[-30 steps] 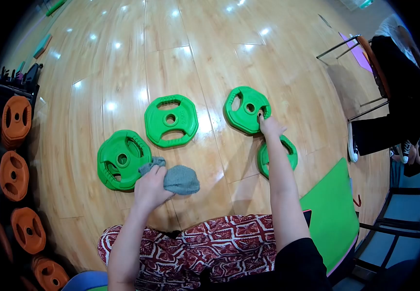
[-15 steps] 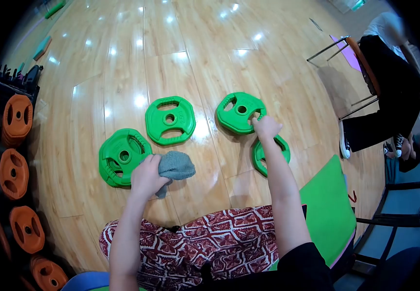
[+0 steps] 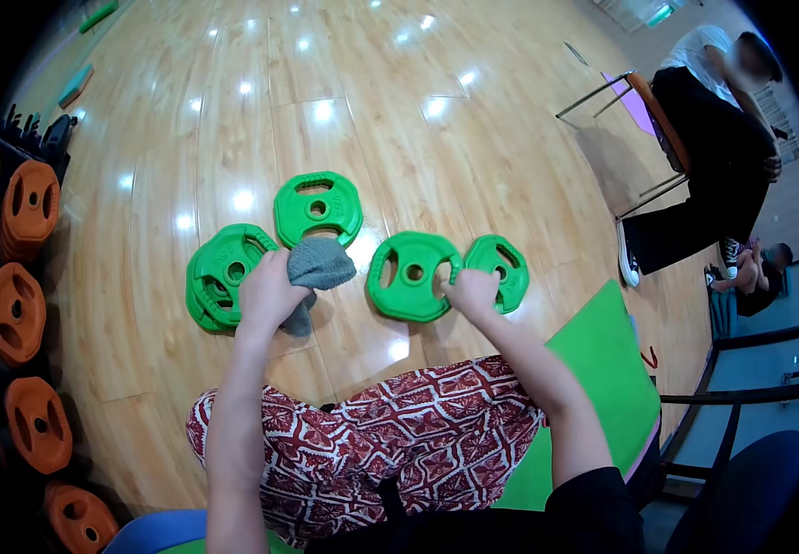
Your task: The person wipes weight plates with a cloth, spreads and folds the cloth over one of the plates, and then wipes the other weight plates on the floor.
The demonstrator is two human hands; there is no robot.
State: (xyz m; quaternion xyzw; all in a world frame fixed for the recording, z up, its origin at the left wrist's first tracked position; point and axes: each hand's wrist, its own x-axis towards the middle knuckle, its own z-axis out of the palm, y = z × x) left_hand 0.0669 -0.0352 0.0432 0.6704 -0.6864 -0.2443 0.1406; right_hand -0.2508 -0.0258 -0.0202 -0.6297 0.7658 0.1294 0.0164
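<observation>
A big green plate (image 3: 413, 297) is between a gray cloth (image 3: 321, 263) and a small green plate (image 3: 515, 277). The right hand (image 3: 471, 293) is closed on its edge. The left hand (image 3: 268, 291) is holding the cloth, near a stack of green plates (image 3: 213, 258). 1 more green plate (image 3: 298, 210) lies on the wood floor (image 3: 187, 138). Orange plates (image 3: 34, 215) are at the far left. A person (image 3: 708, 148) sits at the right.

Your green plates (image 3: 413, 296) look like smooth plastic or rubber, semi-gloss, with ribbed handles. Your grey cloth (image 3: 323, 263) presents a matt, rough, fleecy nap. Your wood-look floor (image 3: 418, 166) is smooth and highly glossy; your trousers (image 3: 390, 425) are matt fabric.
</observation>
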